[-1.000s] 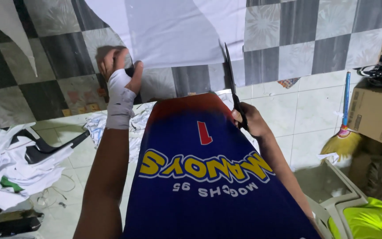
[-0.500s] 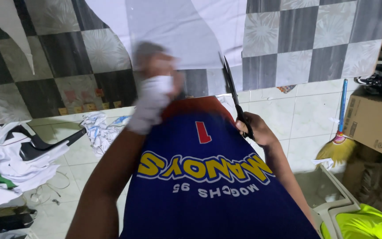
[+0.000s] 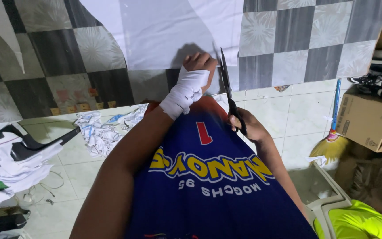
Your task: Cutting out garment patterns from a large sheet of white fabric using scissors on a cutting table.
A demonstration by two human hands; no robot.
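My left hand [image 3: 198,66], its wrist wrapped in white bandage, reaches up to the lower edge of a large white cloth [image 3: 164,31] spread on the checkered mat and grips it right beside the scissor blades. My right hand [image 3: 246,126] holds black scissors [image 3: 227,86] by the handles, blades pointing up to the cloth's edge. A blue jersey [image 3: 208,177] with yellow lettering and a red numeral lies over my lap below both arms.
A grey and black checkered mat [image 3: 288,40] covers the far floor. White cloth scraps [image 3: 102,128] and a pile of white fabric with a black piece [image 3: 9,155] lie left. A cardboard box [image 3: 368,119] and a broom [image 3: 332,132] stand right, with a neon yellow cloth [image 3: 363,223] in a white bin.
My left hand moved from the left across to the right and now grips the white cloth beside the scissors. The scissors and my right hand have stayed almost still.
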